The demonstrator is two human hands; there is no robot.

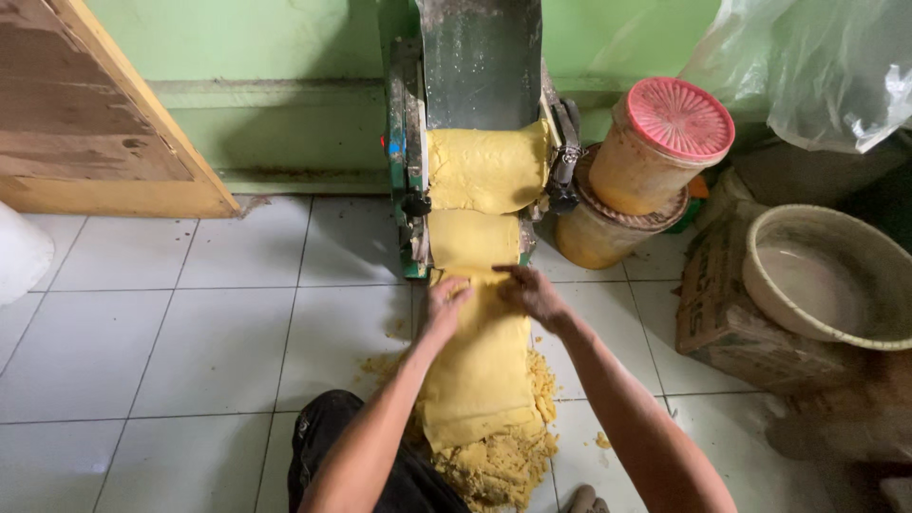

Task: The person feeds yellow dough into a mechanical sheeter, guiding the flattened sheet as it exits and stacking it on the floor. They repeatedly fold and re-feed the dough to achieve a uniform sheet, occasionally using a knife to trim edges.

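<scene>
Below a green roller machine (480,114), two bare hands meet on a yellow dough sheet (480,361) that hangs out of its rollers. Left hand (445,302) lies on the sheet's left edge, fingers curled down over it; whether the grip pinches the dough or only presses it cannot be told, since the fingertips are turned away from the camera. Right hand (532,293) rests flat across the sheet's upper right, fingers spread and loose, closed on nothing that shows. The sheet runs from the machine's slot, bulging over the rollers, down between the forearms to the white tiled floor (190,323), where it ends in a heap of crumbled dough (503,461); loose crumbs lie scattered just beside it. A dark trouser knee (332,427) sits under the left forearm, cut off by the bottom edge. The machine's top runs out of frame, and its lower parts are hidden behind the dough. To the right, a tub with a pink lid (665,142) leans on a second tub, mostly hidden. Farther right stand a cardboard box (722,323) and a pale basin (826,275), cut by the edge, under clear plastic sheeting (817,57). A wooden board (95,123) leans at upper left.
</scene>
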